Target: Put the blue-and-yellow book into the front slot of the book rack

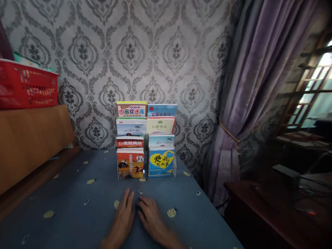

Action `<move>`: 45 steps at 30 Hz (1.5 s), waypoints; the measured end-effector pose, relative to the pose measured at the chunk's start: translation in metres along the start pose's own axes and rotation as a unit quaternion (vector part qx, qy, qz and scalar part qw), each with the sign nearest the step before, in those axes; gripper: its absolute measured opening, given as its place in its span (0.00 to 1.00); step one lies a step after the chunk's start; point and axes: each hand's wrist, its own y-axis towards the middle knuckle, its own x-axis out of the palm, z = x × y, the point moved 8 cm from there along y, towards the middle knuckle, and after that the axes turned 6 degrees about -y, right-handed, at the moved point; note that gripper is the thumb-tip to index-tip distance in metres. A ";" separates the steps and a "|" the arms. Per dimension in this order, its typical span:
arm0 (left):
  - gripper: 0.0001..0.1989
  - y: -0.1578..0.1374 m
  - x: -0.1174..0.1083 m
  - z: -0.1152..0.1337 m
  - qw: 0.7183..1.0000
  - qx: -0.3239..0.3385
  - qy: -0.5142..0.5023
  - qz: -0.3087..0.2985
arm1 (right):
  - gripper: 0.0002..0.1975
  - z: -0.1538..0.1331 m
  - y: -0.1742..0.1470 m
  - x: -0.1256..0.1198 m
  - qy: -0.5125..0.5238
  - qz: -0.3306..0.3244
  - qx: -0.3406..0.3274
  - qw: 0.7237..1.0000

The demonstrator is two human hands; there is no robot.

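Observation:
My left hand (123, 216) and my right hand (150, 216) lie flat, palms down, side by side on the blue patterned cloth (68, 212) that covers the surface. Neither hand holds anything. Just beyond my fingertips stands a tiered book rack (145, 142) filled with two columns of colourful books. An orange-covered book (130, 163) is lowest in front on the left, and a blue book with a yellow heart (161, 161) is lowest on the right.
A brown wooden board (22, 144) rises at the left with a red plastic basket (23, 85) on top. Grey damask wallpaper is behind. A purple curtain (246, 102) hangs at the right, beside a dark wooden table (277, 213) and a window.

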 end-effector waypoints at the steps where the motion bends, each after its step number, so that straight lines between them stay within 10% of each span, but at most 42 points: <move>1: 0.26 -0.004 0.000 -0.005 1.000 -0.007 0.015 0.002 | 0.20 -0.006 -0.002 0.002 -0.006 -0.011 -0.010 1.000; 29: 0.20 -0.006 -0.017 -0.002 1.000 0.018 -0.014 0.021 | 0.18 0.016 -0.001 0.003 0.198 0.032 0.061 0.978; 37: 0.23 0.062 -0.076 -0.049 0.931 -0.112 -0.290 0.189 | 0.33 0.065 0.051 -0.018 0.374 0.146 0.152 0.903; 45: 0.30 0.114 -0.088 -0.065 0.906 -0.130 -0.319 0.244 | 0.42 0.069 0.089 -0.025 0.414 0.194 0.204 0.866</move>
